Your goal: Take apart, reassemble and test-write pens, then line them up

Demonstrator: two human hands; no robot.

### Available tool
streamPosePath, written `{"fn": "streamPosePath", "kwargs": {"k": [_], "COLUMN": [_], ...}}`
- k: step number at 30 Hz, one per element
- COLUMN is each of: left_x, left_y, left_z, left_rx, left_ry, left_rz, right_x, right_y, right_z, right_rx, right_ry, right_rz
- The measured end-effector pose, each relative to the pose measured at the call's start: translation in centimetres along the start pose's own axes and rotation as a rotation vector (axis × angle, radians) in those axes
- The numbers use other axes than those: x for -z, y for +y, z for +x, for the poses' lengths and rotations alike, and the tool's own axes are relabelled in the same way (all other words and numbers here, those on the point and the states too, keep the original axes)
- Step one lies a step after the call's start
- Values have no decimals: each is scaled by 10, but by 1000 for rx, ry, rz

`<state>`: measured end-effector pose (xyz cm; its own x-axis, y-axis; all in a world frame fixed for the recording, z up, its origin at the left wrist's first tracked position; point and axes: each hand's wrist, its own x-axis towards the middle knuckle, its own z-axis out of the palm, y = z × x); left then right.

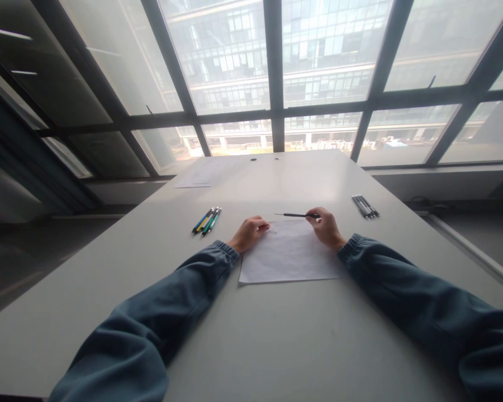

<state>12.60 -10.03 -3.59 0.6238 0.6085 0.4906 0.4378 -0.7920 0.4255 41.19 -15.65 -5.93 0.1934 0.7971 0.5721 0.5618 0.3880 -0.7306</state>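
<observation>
My right hand (324,226) grips the rear end of a slim black pen (294,215). The pen lies level, its long, thin tip pointing left toward my other hand. My left hand (250,231) is closed, with thumb and fingertips together at the upper left edge of a white sheet of paper (291,257). Whether anything small is pinched there, I cannot make out. The paper lies on the table in front of me, and my right hand is over its upper right part.
Left of my hands lies a bunch of coloured pens (207,221), blue, yellow and green. Several grey-black pens (365,206) lie together on the right. Another paper sheet (197,174) is at the far left of the white table (276,335). Large windows (230,56) stand behind.
</observation>
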Motion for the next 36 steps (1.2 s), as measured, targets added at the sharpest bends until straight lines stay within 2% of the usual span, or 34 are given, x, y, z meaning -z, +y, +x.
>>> {"fn": "streamPosePath", "kwargs": {"k": [12,14,17,20,26,31,36], "left_x": [-3,-4,-5,-4,-2,-1,1], "left_y": [1,1,2,3,7,8,-1], "left_z": [-1,0,2,3,6,7,7], "left_rx": [3,18,39,-5,-104,-107,-65], "left_ry": [-35,-2,108,172,170,178,202], "left_rz": [32,44,78,126,172,167,181], "right_x": [0,0,0,-1,-1,-1,0], "right_y": [0,0,0,-1,-5,-9,-7], "right_z": [0,0,0,0,-1,-2,0], "right_rx": [-11,-10,-3,13,69,96,50], "right_ry": [-21,-21,-29,-47,-92,-106,-68], "right_rz": [9,10,14,17,18,24,-16]}}
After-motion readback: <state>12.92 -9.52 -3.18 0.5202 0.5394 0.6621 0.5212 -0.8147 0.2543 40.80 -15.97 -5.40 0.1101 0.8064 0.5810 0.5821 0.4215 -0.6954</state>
